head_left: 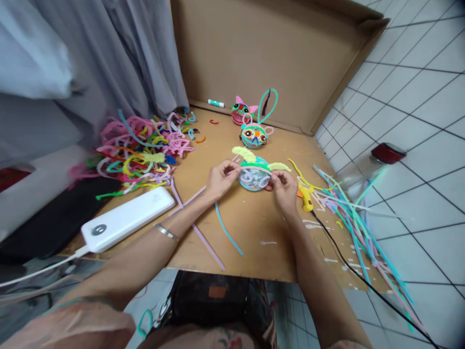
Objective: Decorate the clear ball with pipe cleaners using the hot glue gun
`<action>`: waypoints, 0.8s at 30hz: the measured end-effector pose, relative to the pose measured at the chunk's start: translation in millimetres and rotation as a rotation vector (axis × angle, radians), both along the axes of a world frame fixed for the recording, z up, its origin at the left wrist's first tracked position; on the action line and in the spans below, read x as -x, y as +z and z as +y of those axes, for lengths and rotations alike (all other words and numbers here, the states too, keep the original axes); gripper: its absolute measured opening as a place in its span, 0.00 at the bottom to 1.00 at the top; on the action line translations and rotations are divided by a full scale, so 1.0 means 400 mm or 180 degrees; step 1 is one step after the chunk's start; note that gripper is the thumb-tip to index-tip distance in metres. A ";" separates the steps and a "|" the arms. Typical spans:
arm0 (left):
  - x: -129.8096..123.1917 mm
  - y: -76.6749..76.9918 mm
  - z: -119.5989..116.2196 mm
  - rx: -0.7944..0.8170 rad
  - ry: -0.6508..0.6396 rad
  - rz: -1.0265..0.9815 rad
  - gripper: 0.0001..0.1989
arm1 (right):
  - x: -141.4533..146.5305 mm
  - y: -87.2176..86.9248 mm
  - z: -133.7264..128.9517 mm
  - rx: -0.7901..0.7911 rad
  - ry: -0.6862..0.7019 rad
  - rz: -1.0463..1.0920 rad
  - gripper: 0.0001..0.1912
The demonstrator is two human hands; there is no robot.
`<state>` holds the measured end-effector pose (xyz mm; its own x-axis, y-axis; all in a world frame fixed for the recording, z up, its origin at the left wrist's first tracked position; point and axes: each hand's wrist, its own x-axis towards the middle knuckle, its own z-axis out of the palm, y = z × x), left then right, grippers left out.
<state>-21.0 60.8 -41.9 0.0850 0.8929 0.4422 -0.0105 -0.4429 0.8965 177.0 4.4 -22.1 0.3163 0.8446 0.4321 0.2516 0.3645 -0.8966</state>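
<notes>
Between my two hands sits a round craft ball (255, 182) with a green top, a clear-looking front bearing lilac curls, and yellow fuzzy ear shapes (245, 154) on top. A pale pink pipe cleaner (256, 168) stretches across its front. My left hand (222, 180) pinches the strip's left end with thumb and finger, against the ball's side. At the other end, my right hand (285, 188) pinches the strip likewise. Close to my right hand lies a yellow glue gun (307, 198) with a black cord.
Two finished-looking animal balls (253, 135) and a glue stick (216, 103) stand at the back by the cardboard wall (250, 53). Left are tangled pipe cleaners (138, 145) and a white power bank (127, 220). Right are straight pipe cleaners (363, 228) and a red-lidded bottle (388, 153).
</notes>
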 end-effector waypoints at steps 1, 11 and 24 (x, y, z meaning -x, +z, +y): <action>-0.001 -0.004 0.002 -0.0026 0.0008 -0.0008 0.11 | -0.001 -0.003 0.000 0.0016 -0.0021 0.0070 0.12; -0.003 -0.005 0.008 -0.0045 0.0025 -0.0028 0.11 | -0.002 -0.018 0.015 0.0298 0.0035 0.0480 0.15; 0.008 -0.004 0.018 0.0567 -0.0426 -0.0439 0.07 | -0.015 -0.019 0.018 0.0330 0.0094 0.0540 0.16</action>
